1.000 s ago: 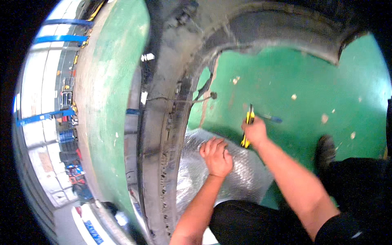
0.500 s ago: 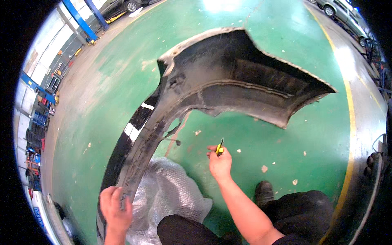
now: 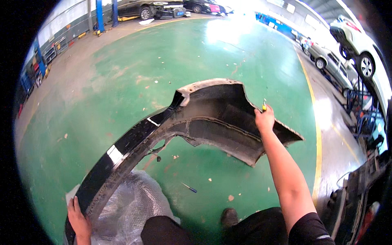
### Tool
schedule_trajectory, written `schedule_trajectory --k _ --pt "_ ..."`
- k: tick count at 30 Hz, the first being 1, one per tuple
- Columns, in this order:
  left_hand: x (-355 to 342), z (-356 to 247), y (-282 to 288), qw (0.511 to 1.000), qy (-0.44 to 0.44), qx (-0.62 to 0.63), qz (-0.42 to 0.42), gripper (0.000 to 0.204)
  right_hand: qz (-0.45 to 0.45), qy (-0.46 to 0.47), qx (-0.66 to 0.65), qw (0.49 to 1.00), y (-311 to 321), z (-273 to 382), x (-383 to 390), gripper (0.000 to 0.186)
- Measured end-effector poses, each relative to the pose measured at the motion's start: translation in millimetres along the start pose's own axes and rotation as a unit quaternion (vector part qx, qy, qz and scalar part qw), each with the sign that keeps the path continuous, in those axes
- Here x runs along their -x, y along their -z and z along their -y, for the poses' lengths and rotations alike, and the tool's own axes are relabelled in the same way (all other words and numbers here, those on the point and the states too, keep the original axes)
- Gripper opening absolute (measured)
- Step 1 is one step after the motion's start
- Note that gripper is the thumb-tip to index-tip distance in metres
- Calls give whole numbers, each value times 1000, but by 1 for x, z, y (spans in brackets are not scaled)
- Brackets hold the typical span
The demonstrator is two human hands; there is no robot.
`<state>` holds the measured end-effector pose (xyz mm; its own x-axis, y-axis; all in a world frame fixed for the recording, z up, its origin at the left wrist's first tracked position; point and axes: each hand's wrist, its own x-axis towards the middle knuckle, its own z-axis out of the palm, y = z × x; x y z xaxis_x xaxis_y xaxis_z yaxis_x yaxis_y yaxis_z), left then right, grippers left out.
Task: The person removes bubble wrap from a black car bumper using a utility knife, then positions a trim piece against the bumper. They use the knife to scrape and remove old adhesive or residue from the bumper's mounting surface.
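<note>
A large black car bumper (image 3: 131, 141) lies curved across the floor before me, its dusty inner side partly facing me. My left hand (image 3: 79, 220) grips the outer edge of its near left end, fingers over the glossy face. Out at the right end, my right hand (image 3: 265, 121) is closed around a small yellow-and-black utility knife (image 3: 264, 108) and rests against the bumper's upper edge. The fingers' far side is hidden there. Crumpled clear bubble wrap (image 3: 136, 196) lies under and beside the bumper's near part, by my knees.
A screwdriver (image 3: 189, 188) with a blue handle lies on the green floor (image 3: 212, 200) inside the bumper's curve. To the right stand dark metal parts (image 3: 347, 204) and a raised white car (image 3: 367, 61). A dark car (image 3: 143, 10) and blue lift posts (image 3: 100, 16) are at the back left.
My right hand, with the knife, has moved from above the floor out to the bumper's right end. The left hand has shifted onto its outer edge. My view has tilted up.
</note>
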<state>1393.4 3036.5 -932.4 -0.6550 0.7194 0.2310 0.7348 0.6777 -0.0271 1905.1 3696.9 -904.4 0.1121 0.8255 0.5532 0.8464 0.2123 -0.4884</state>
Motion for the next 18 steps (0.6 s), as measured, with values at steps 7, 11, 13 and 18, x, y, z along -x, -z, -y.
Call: schedule_trajectory --k 7,11,13,18 --pt "-7 16 16 999 -2 -31 -19 70 81 36 119 989 -35 -36 -11 55" --pt "-26 22 2 999 3 -32 0 69 20 41 118 992 -49 -85 -42 38" --pt "-37 19 13 999 5 -37 31 69 7 74 108 991 -46 -81 -28 34" --pt "-53 59 14 998 -38 18 46 68 7 74 78 994 17 -35 -12 26"
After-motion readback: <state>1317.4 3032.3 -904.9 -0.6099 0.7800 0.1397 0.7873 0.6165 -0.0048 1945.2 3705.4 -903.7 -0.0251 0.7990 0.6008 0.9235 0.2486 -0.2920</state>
